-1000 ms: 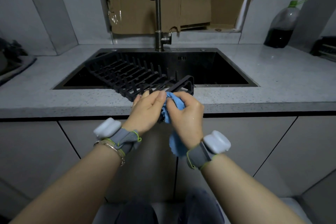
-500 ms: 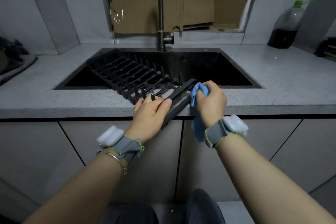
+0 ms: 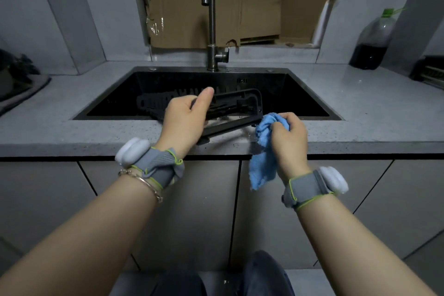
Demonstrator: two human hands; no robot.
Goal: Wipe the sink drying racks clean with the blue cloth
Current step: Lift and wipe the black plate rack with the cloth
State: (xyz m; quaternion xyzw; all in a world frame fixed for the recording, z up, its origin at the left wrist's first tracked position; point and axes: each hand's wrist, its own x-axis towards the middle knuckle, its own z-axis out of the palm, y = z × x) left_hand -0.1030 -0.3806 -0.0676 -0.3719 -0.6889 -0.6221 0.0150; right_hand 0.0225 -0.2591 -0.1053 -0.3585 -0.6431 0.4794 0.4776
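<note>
My left grip (image 3: 185, 115) is clasped on the black drying rack (image 3: 236, 106) at centre frame. Its fingers are wrapped out of sight behind the rack and the thumb sticks up toward the faucet (image 3: 211, 19). The rack is tipped up on edge over the front rim of the sink (image 3: 300, 94). Its long axis runs left to right across the picture, rising a little toward the right, and its lower bar looks to rest on the tabletop (image 3: 365, 113) strip in front of the basin.

My right grip (image 3: 289, 138) is clenched around the blue cloth (image 3: 264, 151). The bunched top of the cloth sits just beside the rack's right-hand end, and the loose tail hangs down before the cabinet doors (image 3: 204, 199). So the rack lies up and to the left of the cloth, and the right grip is the one placed to wipe. I judge the next pass should run leftward along that bar while the left steadies it.

The tabletop is speckled grey stone. Cardboard (image 3: 252, 0) covers the opening behind the faucet, and a dark-filled bottle (image 3: 371, 41) stands at upper right.
</note>
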